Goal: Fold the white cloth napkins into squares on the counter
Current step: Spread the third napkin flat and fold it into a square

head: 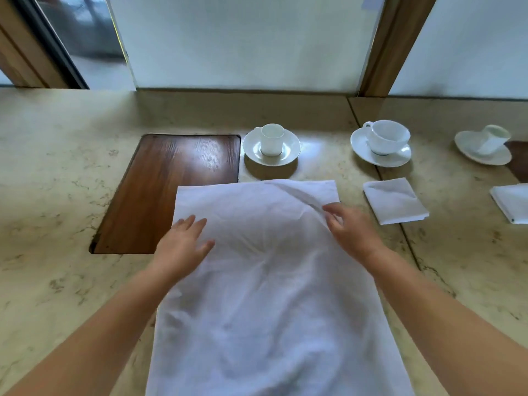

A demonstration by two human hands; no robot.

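The marble counter (57,172) carries a spread napkin (265,295), folded napkin (395,200), and apparently two saucers.

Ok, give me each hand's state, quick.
Left hand: open, flat on the napkin.
Right hand: pinching the napkin's right edge.

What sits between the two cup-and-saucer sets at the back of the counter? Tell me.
Nothing stands there. In the head view, only bare marble counter separates the small cup's saucer from the wide cup's saucer.
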